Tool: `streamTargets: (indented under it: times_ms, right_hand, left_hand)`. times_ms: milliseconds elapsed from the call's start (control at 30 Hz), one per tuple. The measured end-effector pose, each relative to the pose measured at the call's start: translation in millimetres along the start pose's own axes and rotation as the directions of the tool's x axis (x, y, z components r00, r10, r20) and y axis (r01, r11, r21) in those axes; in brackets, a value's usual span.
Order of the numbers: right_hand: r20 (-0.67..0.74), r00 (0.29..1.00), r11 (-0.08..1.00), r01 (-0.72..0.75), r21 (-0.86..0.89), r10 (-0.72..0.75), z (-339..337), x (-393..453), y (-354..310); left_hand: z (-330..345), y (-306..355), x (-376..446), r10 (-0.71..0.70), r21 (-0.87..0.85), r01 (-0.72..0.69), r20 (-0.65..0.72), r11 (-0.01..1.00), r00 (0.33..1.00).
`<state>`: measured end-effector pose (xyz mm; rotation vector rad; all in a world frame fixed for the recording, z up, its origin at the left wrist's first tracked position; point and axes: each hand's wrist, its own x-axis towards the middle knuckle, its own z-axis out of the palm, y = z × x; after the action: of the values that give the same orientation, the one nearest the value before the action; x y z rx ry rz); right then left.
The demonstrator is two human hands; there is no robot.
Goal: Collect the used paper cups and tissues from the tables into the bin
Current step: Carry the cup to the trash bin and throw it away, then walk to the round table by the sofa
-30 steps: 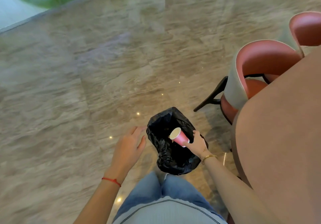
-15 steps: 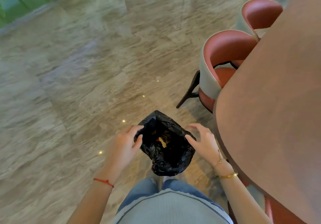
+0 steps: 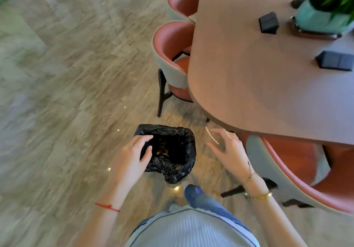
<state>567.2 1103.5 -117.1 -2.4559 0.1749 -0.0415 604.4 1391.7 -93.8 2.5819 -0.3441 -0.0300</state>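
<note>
Now my left hand (image 3: 132, 156) pinches the black plastic-lined bin (image 3: 172, 151) rim at lower centre; my right hand (image 3: 229, 151), spread and empty, hovers right of it.

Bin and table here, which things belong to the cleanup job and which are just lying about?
Job: bin, left hand gripping its liner, right hand open beside it, table.
Lying about: two black boxes, potted plant, chairs.

Two black boxes (image 3: 268, 22) (image 3: 335, 62) and a potted plant (image 3: 323, 14) sit on the table (image 3: 258, 78); pink chairs (image 3: 173, 55) stand tucked beside it.
</note>
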Motion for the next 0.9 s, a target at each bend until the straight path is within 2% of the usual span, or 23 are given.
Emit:
streamTargets:
  times_ms: [200,400,600,900]
  right_hand:
    - [-0.149,0.971,0.982,-0.184,0.05,0.189,-11.9,-100.9,5.7]
    - [-0.314,0.88,0.932,-0.36,0.05,0.356,-27.5,-191.4,15.3]
    - [-0.454,0.734,0.852,-0.508,0.125,0.504,-39.9,-266.5,35.4]
    - [-0.594,0.487,0.728,-0.631,0.268,0.64,-83.9,-376.2,99.5]
  left_hand:
    - [11.1,17.5,-19.9,0.235,-0.045,-0.232,0.096,0.972,0.967]
    - [26.5,61.0,-31.8,0.46,-0.085,-0.453,0.207,0.888,0.863]
    - [51.9,126.7,-47.6,0.612,-0.189,-0.584,0.32,0.789,0.723]
    - [127.2,261.4,-91.4,0.771,-0.259,-0.747,0.41,0.612,0.488]
